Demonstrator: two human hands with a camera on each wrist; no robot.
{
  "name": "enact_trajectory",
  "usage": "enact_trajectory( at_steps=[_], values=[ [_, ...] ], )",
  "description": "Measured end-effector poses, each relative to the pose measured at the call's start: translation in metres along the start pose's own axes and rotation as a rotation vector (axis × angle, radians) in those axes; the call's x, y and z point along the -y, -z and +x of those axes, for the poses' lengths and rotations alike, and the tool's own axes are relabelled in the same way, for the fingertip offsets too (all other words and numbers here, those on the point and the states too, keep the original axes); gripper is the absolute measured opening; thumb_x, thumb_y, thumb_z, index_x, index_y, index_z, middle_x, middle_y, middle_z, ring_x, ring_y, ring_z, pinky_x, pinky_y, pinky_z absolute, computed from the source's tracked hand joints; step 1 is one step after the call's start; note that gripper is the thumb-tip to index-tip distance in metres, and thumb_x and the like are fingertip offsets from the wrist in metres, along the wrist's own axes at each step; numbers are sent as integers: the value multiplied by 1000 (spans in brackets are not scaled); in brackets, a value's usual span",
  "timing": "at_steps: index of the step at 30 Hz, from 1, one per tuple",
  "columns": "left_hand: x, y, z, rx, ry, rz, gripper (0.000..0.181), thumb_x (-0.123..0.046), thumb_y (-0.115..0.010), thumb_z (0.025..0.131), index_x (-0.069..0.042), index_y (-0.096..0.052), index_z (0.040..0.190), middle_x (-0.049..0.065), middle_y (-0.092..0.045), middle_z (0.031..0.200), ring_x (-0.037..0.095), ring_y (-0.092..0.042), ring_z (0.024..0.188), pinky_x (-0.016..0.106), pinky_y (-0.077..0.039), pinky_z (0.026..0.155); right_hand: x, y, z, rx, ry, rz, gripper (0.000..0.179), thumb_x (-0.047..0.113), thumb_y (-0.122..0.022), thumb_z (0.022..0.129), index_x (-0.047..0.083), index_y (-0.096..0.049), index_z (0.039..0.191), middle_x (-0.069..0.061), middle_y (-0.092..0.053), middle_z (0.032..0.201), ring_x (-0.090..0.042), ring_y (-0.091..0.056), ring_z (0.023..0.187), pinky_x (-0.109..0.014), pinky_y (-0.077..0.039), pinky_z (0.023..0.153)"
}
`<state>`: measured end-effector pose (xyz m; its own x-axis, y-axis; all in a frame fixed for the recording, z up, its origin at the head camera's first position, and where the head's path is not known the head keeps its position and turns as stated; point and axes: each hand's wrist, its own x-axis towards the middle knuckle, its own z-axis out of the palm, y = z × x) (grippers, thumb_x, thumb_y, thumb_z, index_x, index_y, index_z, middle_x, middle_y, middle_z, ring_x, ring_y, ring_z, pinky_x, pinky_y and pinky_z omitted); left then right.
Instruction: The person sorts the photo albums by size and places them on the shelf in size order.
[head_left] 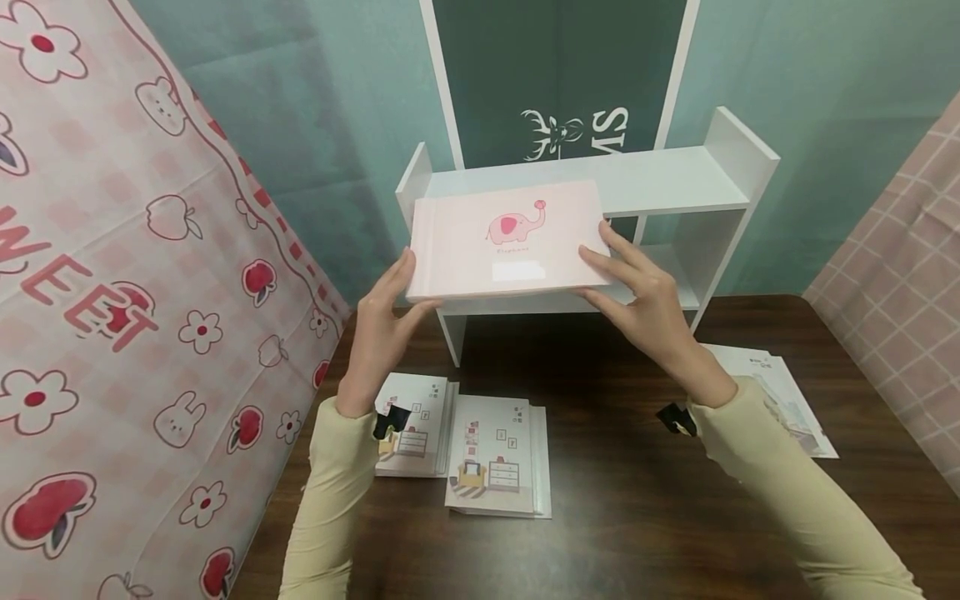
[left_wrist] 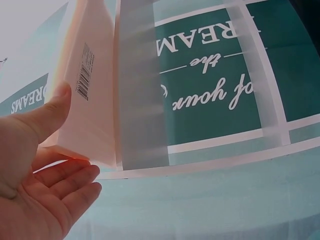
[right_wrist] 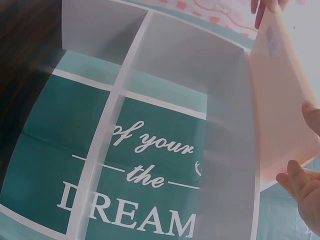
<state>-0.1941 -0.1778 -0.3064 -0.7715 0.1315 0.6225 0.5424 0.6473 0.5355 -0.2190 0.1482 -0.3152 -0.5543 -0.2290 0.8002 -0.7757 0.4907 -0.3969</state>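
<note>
Closest are two pale yellow sleeves (head_left: 787, 492), reaching over the brown tabletop (head_left: 622, 533). Two small piles of white books (head_left: 480, 458) lie side by side there, with a yellow chair and some drawers drawn on the covers. The left arm hides part of one pile. Another white pile (head_left: 802, 400) lies on the right, partly behind the right arm. Past these, the left hand (head_left: 385, 321) and the right hand (head_left: 647, 300) hold a pink box (head_left: 465, 237) up high, one at each end. Each grip is pinched round it, thumb low. The box has an elephant on it. It is by the left part of the white shelf (head_left: 660, 179), at the top board. Behind stands a dark green panel (head_left: 555, 67) with a white deer.
</note>
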Motion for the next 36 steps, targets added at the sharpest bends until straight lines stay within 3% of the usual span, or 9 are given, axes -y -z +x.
enact_trajectory(
  at_steps=[13,18,36],
  values=[
    [1,0,2,-29,-17,-10,69,-21,-70,80,-15,-38,141,3,-37,146,14,-34,134,39,-38,103,1,-3,4,-17,43,-61,56,0,-75,73,9,-59,126,-14,-45,140,-29,-42,128,-47,-38,101],
    [2,-1,4,-54,-21,-9,67,-20,-70,81,-15,-40,140,2,-38,145,14,-35,133,38,-37,104,1,-4,6,-17,40,-87,53,2,-72,76,11,-58,127,-14,-45,140,-31,-39,129,-48,-34,104],
    [3,-5,10,-157,-80,16,57,-19,-69,82,-16,-50,135,7,-44,142,17,-40,130,39,-38,103,1,-7,11,-11,42,-101,46,4,-64,84,12,-56,129,-14,-45,140,-31,-39,127,-49,-34,102]
  ],
)
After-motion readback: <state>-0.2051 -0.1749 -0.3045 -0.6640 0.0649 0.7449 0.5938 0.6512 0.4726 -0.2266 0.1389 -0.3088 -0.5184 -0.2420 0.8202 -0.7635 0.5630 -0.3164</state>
